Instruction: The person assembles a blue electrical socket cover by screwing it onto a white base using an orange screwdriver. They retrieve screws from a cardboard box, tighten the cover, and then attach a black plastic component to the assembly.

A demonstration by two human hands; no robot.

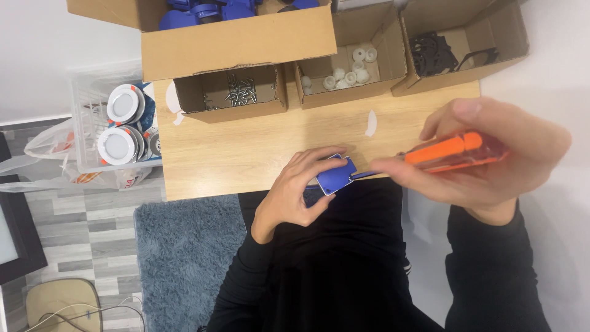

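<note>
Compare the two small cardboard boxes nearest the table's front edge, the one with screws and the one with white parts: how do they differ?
The screw box holds a loose heap of small silver metal screws; the white-parts box holds round white plastic pieces. The screw box sits further left, partly under the flap of the large box of blue parts; the white-parts box stands beside that large box with its top uncovered. Both are open brown cardboard boxes on the wooden table, beyond both hands.

Left hand (294, 195) clasps a blue part (336, 174); right hand (491, 161) drives an orange screwdriver (452, 152) into it.
</note>
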